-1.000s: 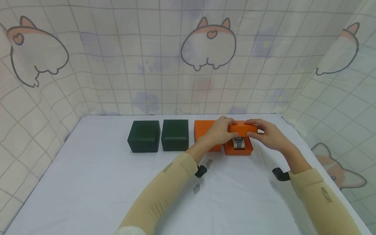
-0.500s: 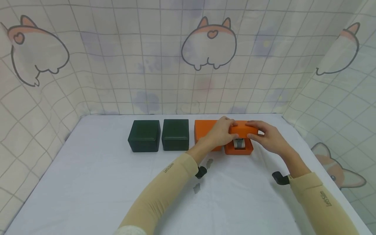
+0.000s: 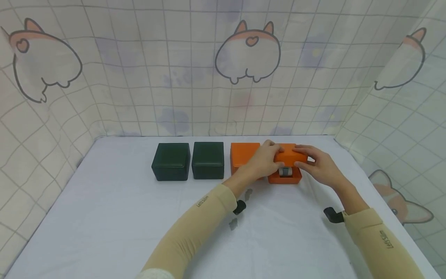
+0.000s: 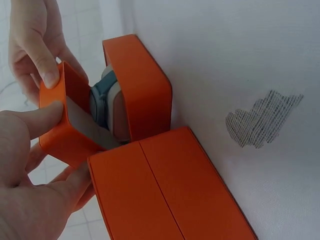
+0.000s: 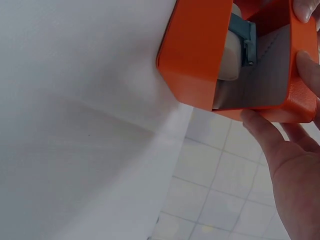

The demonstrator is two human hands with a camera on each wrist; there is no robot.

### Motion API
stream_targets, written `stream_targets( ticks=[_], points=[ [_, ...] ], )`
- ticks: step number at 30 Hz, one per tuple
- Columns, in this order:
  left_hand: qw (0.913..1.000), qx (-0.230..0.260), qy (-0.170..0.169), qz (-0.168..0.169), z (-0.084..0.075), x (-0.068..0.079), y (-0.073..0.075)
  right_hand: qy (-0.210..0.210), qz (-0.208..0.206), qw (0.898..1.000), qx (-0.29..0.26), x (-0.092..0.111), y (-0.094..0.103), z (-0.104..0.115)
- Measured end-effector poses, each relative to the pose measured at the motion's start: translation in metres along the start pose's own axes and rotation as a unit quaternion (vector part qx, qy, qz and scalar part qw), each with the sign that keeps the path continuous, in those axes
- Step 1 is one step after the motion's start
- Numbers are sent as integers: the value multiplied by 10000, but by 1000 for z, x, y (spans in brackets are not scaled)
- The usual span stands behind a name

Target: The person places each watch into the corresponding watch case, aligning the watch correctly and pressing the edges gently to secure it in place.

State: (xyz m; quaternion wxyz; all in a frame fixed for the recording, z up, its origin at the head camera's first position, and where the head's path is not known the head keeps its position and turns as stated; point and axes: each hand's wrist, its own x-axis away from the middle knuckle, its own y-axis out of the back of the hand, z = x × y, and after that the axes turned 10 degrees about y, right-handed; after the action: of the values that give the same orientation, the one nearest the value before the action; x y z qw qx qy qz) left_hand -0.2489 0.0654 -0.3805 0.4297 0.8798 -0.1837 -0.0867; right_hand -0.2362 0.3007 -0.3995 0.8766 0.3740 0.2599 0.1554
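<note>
At the right end of the row is an orange watch box point(image 3: 285, 180), its orange lid point(image 3: 290, 155) tilted up over the base. My left hand point(image 3: 262, 161) pinches the lid's left side between thumb and fingers. On the lid's opposite side, my right hand point(image 3: 322, 166) holds it the same way. Inside the base, a watch with a blue-grey strap point(image 4: 103, 95) is wrapped around a pale cushion point(image 5: 230, 57). In the head view, the lid covers most of the watch. The lid's pale lining shows in both wrist views.
Just left of the opened box stands a closed orange box point(image 3: 244, 153), partly behind my left hand. Farther left are two dark green boxes, one nearer point(image 3: 208, 159) and one at the row's end point(image 3: 171, 162). A white cloth point(image 3: 115, 217) covers the table; patterned curtains surround it.
Both hands have tipped the lid forward and down, moving slightly right. Less of the watch shows in the head view now. The other boxes have stayed put.
</note>
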Motion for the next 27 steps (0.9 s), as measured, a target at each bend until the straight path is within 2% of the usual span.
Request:
stream_targets(
  ticks=[8, 17, 27],
  points=[
    [9996, -218, -143, -127, -2, -3, -8, 220, -129, 9997, -5, 6, -3, -9],
    [9984, -492, -169, -242, -2, -2, -16, 218, -254, 9994, -25, 13, -8, -15],
    [9982, -503, -215, -254, -4, 0, -18, 240, -363, 9990, -54, 15, -10, -13]
  ],
)
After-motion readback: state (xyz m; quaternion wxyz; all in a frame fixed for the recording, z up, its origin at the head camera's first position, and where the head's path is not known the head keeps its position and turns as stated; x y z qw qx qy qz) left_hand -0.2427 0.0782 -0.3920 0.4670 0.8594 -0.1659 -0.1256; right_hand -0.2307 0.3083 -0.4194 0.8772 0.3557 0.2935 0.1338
